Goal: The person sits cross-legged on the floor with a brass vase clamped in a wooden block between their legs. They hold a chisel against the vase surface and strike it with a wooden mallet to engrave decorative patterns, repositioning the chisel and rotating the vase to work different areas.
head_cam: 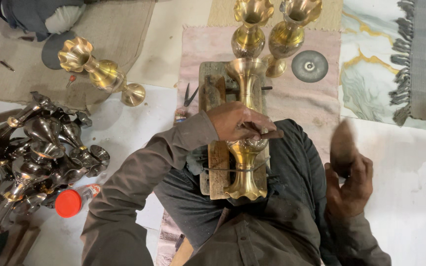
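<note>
The left hand (pixel 240 123) has its fingers curled over a thin tool, pressed on the middle of a brass vase (pixel 246 143) lying on a wood block (pixel 213 148) across the lap. The right hand (pixel 349 184) grips a dark, blurry mallet (pixel 342 147), up and off to the side. Two more vases (pixel 267 34) stand past the block beside a grey disc (pixel 309 66), pliers (pixel 189 95) lie close, and a dark pile of vases (pixel 35 152) and a red-capped bottle (pixel 75 199) sit far left.

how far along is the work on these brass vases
Done, by the look: three shiny golden brass vases, two standing and one lying on the mat. In hand: the left hand presses a brass vase onto the wooden block; the right hand holds a blurred dark brown tool. Left: a pile of dull dark vases.
</note>
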A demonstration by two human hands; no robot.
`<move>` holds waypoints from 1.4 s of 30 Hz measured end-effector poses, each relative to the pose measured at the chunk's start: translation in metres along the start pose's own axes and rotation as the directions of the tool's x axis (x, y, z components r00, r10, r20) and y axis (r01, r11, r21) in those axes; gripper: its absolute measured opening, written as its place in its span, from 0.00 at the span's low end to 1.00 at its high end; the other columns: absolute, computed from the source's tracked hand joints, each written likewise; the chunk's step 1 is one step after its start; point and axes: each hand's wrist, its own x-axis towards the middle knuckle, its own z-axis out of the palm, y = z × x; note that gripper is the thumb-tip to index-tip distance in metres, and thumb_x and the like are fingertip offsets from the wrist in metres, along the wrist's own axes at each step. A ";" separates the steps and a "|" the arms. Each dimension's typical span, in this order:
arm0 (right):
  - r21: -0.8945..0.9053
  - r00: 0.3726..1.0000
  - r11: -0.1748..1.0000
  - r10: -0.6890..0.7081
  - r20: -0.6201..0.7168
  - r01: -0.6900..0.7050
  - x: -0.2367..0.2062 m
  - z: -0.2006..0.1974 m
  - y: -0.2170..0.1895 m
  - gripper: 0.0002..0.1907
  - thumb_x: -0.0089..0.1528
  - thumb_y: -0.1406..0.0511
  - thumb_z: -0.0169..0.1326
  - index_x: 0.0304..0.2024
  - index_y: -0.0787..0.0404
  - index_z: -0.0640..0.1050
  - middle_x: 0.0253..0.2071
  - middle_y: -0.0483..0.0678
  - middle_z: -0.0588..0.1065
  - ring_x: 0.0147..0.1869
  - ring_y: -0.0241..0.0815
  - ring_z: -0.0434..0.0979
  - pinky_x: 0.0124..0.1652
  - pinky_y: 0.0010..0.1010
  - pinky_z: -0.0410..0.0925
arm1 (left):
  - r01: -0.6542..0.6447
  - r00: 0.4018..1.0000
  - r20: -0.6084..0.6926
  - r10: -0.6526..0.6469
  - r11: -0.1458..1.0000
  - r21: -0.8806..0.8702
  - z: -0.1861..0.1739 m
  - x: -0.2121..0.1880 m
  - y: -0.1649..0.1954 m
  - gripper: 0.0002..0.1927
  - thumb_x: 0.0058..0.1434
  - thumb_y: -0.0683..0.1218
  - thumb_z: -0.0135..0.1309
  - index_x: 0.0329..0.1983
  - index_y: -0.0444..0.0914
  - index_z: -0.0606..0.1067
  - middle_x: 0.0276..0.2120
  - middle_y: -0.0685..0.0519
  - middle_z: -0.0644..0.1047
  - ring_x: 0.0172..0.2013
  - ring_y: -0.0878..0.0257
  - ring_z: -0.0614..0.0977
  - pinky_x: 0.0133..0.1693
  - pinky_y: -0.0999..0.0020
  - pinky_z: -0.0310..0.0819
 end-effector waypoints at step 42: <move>0.087 0.937 0.985 0.111 0.332 -0.148 -0.009 0.031 0.031 0.32 0.57 0.73 0.59 0.65 0.63 0.72 0.49 0.52 0.73 0.50 0.47 0.75 0.51 0.31 0.67 | -0.020 0.555 -0.618 -0.556 0.734 -0.679 0.053 -0.067 0.000 0.14 0.67 0.43 0.57 0.52 0.32 0.71 0.35 0.47 0.83 0.32 0.61 0.86 0.34 0.65 0.86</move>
